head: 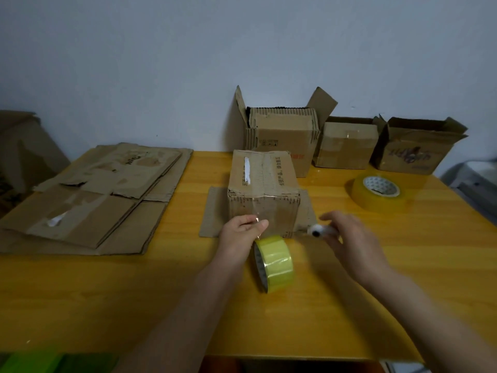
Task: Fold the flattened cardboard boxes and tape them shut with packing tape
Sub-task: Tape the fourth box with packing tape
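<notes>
Cardboard box, folded and upright, stands just beyond both hands on a yellow wooden table. Left hand pinches clear tape drawn from the tape roll below it; right hand grips a blurred cutter. Flattened boxes lie far left, a larger roll beyond the right hand.
</notes>
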The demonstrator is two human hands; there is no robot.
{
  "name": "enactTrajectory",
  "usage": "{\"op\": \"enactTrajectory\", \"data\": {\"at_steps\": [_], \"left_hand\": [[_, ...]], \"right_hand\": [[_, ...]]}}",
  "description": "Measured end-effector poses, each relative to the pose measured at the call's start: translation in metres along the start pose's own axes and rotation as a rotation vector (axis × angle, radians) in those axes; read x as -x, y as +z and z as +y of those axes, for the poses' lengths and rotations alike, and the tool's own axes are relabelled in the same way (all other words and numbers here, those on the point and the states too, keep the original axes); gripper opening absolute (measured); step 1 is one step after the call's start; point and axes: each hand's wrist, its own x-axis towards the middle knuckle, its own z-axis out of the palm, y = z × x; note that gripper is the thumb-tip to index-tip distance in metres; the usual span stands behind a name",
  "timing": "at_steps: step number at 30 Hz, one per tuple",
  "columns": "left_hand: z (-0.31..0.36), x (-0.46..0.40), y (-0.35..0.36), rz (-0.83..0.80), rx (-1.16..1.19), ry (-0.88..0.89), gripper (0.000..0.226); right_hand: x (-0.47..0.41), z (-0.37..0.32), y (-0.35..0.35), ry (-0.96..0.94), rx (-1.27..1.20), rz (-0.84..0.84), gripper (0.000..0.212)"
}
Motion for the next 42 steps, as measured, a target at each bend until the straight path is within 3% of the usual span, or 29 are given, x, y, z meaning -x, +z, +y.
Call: {"op": "enactTrajectory", "data": {"at_steps": [2,5,7,9,11,13,17,25,31,33,36,37,40,42], "left_hand": [[-0.001,-0.002,0.001,0.001,0.019,-0.010,0.031],[0.000,-0.003,0.002,-0.006,0.038,-0.015,0.026],[0.001,-0.004,0.002,-0.009,0.035,-0.009,0.025],[0.000,-0.004,0.001,-0.011,0.025,-0.006,0.026],[0.000,-0.004,0.001,-0.017,0.019,-0.014,0.029],[-0.001,-0.005,-0.001,-0.025,0.018,-0.029,0.028],[-0.001,-0.005,-0.004,-0.069,0.035,-0.050,0.019],[-0.004,-0.003,-0.016,-0.063,0.086,-0.064,0.020],[-0.005,0.010,-0.008,-0.013,0.085,0.082,0.009],[-0.003,0.014,-0.008,-0.001,0.067,0.146,0.005],[0.003,0.020,-0.010,-0.044,0.024,0.252,0.003],[0.006,0.022,-0.009,-0.067,0.013,0.280,0.005],[0.012,0.028,-0.003,-0.130,0.003,0.325,0.006],[0.014,0.031,0.001,-0.166,0.001,0.341,0.007]], "right_hand": [[0.010,0.015,0.010,0.268,-0.182,-0.224,0.017],[0.012,0.025,0.017,0.360,-0.235,-0.329,0.013],[0.005,0.020,0.014,0.275,-0.036,-0.277,0.010],[-0.008,0.004,0.008,0.071,0.106,-0.028,0.019],[-0.026,-0.029,-0.005,-0.158,0.066,0.162,0.024],[-0.052,-0.056,-0.009,-0.277,-0.025,0.092,0.036],[-0.086,-0.070,0.009,-0.273,0.048,-0.207,0.050],[-0.088,-0.071,0.020,-0.212,0.065,-0.180,0.060],[-0.088,-0.082,0.015,-0.174,0.049,-0.194,0.054],[-0.078,-0.082,0.009,-0.169,-0.092,-0.161,0.052],[-0.049,-0.079,0.002,-0.112,-0.339,0.163,0.022],[-0.038,-0.079,0.001,-0.042,-0.474,0.170,0.013],[-0.014,-0.079,0.002,0.217,-0.952,-0.132,0.009],[-0.005,-0.074,0.003,0.338,-1.121,-0.248,0.014]]}}
